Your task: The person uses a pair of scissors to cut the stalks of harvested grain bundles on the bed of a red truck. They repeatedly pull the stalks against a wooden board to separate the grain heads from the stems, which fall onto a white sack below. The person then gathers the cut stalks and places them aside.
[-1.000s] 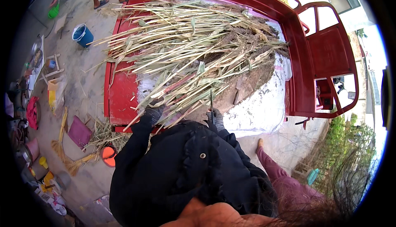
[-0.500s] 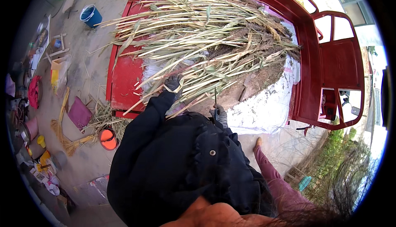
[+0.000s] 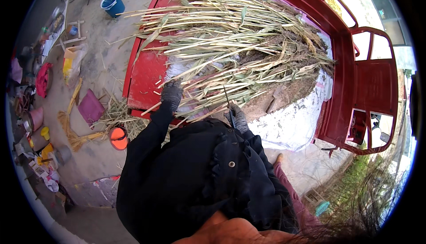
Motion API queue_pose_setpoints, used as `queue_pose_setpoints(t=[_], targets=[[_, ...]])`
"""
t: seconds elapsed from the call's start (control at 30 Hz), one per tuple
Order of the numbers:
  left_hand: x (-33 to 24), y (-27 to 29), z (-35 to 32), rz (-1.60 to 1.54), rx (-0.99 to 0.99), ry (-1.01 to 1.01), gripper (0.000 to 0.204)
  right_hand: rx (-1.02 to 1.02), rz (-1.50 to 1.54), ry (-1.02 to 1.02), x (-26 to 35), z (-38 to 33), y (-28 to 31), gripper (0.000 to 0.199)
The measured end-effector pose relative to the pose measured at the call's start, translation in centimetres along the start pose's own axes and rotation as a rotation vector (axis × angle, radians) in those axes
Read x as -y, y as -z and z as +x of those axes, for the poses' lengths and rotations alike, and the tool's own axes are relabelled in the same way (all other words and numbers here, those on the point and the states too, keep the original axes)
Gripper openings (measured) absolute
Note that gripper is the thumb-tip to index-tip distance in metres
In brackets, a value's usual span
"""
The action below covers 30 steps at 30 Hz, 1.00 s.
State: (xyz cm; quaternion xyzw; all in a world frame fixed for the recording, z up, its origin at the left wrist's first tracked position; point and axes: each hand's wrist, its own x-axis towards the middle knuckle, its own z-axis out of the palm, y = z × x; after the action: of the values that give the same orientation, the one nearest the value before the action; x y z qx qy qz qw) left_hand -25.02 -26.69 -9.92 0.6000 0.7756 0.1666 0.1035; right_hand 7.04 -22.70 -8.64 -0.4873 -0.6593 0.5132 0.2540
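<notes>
Left gloved hand (image 3: 172, 94) shifted toward 9 o'clock, now at 10 o'clock by stalks (image 3: 202, 35); cannot tell whether grip holds any. Right gloved hand (image 3: 239, 116), 3 o'clock: grip clenched on dark thin-bladed tool (image 3: 232, 119). At 12 o'clock, stalks cover red truck bed (image 3: 144, 82).

Bright daylight washes the view nearly white beyond the far right corner of the truck bed (image 3: 146, 84) and glares off the sheet (image 3: 288, 131) by its near edge. Past its left edge, the floor (image 3: 95, 31) looks duller. The stalks (image 3: 208, 42) are fairly sharp; fisheye distortion bends outlines toward a black, blue-fringed rim.
</notes>
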Motion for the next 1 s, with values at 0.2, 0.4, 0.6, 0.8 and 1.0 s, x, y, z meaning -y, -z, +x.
queue_pose_setpoints(t=[0.2,0.4,0.6,0.8,1.0], targets=[[-1.9,0.6,2.8,0.127,0.327,-0.010,0.036,0.173,-0.265,0.001,1.8,1.1,-0.1,0.041],[-5.2,5.6,0.7,0.337,0.706,-0.117,0.032,0.050,-0.143,-0.039,1.3,0.1,-0.1,0.046],[-4.9,7.7,0.1,0.160,0.467,-0.082,0.045,0.022,-0.110,-0.022,1.8,-0.3,-0.5,0.044],[-5.9,6.0,6.6,0.017,0.203,-0.001,0.047,-0.052,0.158,-0.162,3.2,0.0,0.1,0.043],[-8.0,1.7,6.6,-0.159,0.541,0.071,0.041,-0.111,-0.040,-0.094,2.8,-0.7,1.2,0.038]])
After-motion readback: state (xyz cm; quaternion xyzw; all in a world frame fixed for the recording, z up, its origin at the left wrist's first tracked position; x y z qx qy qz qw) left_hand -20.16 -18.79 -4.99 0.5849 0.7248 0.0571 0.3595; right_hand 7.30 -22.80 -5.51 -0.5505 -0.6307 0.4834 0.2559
